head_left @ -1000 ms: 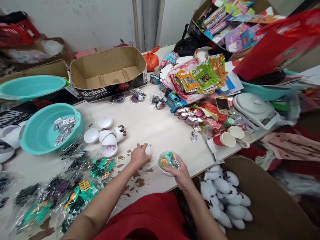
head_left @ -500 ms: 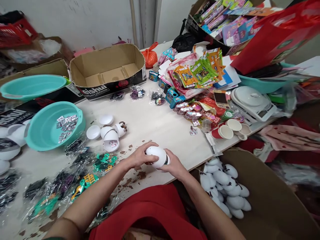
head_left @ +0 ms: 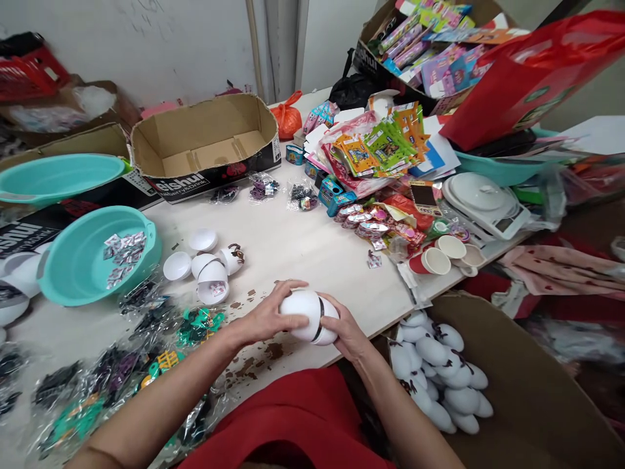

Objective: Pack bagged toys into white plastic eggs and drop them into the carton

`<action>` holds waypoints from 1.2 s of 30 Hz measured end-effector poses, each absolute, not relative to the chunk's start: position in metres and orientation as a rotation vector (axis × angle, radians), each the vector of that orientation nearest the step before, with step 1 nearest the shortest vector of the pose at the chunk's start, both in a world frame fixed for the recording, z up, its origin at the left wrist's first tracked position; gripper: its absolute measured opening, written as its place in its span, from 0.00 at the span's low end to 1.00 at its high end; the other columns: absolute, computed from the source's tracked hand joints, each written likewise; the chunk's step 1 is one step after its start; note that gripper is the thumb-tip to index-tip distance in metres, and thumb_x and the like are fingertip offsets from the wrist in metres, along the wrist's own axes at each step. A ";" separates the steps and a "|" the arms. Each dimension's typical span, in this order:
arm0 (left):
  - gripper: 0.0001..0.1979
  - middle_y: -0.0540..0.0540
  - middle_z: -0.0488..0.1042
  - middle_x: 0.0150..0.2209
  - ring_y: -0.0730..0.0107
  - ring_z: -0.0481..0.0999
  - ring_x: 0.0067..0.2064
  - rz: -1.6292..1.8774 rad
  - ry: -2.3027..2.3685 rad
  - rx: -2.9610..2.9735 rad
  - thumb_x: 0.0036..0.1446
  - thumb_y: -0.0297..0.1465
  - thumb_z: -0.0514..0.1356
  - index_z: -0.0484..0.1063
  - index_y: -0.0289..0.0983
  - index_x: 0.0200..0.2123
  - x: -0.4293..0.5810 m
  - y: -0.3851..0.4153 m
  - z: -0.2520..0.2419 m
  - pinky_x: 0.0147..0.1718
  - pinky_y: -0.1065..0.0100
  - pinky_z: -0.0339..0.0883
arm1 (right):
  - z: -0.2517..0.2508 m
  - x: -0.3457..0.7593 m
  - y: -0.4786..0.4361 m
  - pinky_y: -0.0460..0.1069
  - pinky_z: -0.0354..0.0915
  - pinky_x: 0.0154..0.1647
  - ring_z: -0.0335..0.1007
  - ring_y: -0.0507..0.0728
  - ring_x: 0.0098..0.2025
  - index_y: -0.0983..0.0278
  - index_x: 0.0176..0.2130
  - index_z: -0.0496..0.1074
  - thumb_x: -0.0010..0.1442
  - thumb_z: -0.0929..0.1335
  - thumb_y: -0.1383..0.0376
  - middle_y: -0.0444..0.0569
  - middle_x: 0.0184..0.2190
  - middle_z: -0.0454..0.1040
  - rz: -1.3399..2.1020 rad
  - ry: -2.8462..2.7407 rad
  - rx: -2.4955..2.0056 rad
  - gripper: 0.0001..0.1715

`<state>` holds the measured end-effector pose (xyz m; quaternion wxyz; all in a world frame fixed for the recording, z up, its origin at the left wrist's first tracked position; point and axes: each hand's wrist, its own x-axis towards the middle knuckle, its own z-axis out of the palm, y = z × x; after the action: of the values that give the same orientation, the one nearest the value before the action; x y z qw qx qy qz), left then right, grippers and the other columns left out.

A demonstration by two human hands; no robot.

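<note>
Above the front edge of the table I hold a white plastic egg made of two halves, with a dark gap showing between them. My left hand grips the larger half, thumb across its front. Around the smaller half my right hand is closed, its thumb near the seam. What is inside the egg is mostly hidden. To the left on the table are loose white egg halves, one holding a small packet.
A teal basin with small sachets stands at left, bagged plastic parts before it. An open cardboard box is behind. Candy packets, paper cups and a scale lie right. White eggs fill part of a lower box.
The egg has turned in my hands, so the dark gap between its halves now faces me more fully. My right thumb has moved onto its front. The camera view has shifted slightly.
</note>
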<state>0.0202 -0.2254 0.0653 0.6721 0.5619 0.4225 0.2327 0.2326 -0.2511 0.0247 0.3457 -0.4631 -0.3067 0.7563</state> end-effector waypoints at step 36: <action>0.31 0.48 0.62 0.42 0.67 0.64 0.42 0.472 1.049 1.370 0.45 0.41 0.67 0.62 0.43 0.51 0.011 -0.236 0.075 0.40 0.65 0.65 | 0.059 0.223 -0.248 0.55 0.67 0.46 0.66 0.65 0.50 0.60 0.55 0.64 0.30 0.81 0.55 0.50 0.49 0.69 1.919 -1.072 -1.419 0.54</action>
<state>0.0105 -0.2356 0.0749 0.6259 0.5974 0.4572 0.2057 0.2230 -0.2481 0.0590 0.2595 -0.5238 -0.3957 0.7083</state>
